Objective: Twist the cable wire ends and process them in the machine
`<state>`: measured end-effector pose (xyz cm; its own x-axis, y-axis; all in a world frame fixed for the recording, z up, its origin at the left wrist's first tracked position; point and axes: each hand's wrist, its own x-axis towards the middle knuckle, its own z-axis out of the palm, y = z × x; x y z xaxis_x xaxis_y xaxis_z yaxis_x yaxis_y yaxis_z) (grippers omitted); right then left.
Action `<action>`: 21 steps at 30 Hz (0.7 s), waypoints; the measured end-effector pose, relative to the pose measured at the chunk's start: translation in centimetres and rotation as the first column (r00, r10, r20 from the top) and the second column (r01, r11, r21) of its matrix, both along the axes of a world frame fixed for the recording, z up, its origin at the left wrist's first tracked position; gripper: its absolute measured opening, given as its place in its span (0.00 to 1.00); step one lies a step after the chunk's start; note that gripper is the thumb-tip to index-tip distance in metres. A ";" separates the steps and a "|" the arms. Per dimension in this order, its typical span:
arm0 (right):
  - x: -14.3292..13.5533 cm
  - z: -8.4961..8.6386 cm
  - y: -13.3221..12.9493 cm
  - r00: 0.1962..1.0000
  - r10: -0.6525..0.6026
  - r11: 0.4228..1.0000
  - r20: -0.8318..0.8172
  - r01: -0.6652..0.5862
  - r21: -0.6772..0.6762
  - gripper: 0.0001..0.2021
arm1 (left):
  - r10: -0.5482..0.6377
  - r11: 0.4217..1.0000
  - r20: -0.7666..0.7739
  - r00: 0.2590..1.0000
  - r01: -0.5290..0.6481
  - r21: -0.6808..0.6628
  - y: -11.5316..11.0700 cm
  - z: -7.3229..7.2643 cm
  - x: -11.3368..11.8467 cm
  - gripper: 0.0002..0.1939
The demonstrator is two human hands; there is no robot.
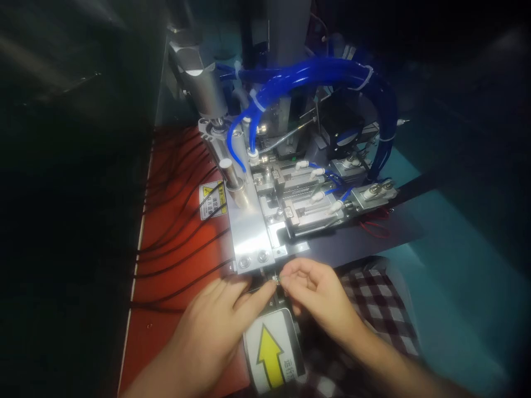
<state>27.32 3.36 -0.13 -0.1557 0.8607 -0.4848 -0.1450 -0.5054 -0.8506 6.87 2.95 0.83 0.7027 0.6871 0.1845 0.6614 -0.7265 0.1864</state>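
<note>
At the near end of a metal machine (pixel 249 235), both of my hands meet over a narrow slot. My right hand (pixel 315 287) is closed in a pinch, thumb against forefinger, on something too small to name. The tip of my left thumb touches a tiny shiny piece (pixel 276 281) right beside that pinch. The other fingers of my left hand (pixel 219 309) curl down at the plate's front edge, their tips hidden; what they grip does not show. Just below the hands lies a white label with a yellow arrow (pixel 269 354).
Pneumatic cylinders (pixel 315 207) with white fittings stand beyond my right hand, under a thick bundle of blue hoses (pixel 323 72). Black cables (pixel 178 265) cross the red-orange base panel (pixel 166 221) at left. A yellow warning label (pixel 213 199) and checkered cloth (pixel 379 304) flank the machine.
</note>
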 end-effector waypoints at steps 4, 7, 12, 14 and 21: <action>0.0 0.0 0.0 1.000 -0.002 1.000 0.005 0.002 0.017 0.07 | -0.005 1.000 -0.013 1.000 0.005 -0.005 0.0 -0.1 -0.2 0.26; -0.2 0.1 0.0 1.000 -0.003 1.000 0.015 0.003 0.028 0.07 | -0.007 1.000 -0.009 1.000 0.007 0.005 0.0 -0.2 -0.2 0.26; -0.5 0.2 0.1 1.000 -0.017 0.999 -0.003 0.017 0.029 0.05 | -0.006 1.000 -0.012 1.000 0.007 0.020 0.0 -0.2 -0.1 0.25; -0.5 0.2 0.1 1.000 -0.013 0.999 0.012 0.012 0.052 0.04 | -0.004 1.000 -0.003 1.000 0.005 0.028 0.0 -0.2 0.0 0.24; -0.3 0.3 0.0 0.976 -0.003 0.973 0.219 -0.048 0.226 0.01 | -0.003 1.000 0.027 1.000 0.002 0.012 0.1 -0.2 0.2 0.25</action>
<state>27.04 3.32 0.13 -0.0893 0.9499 -0.2996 0.0648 -0.2946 -0.9534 7.04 3.09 0.59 0.6993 0.6830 0.2111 0.6545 -0.7304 0.1953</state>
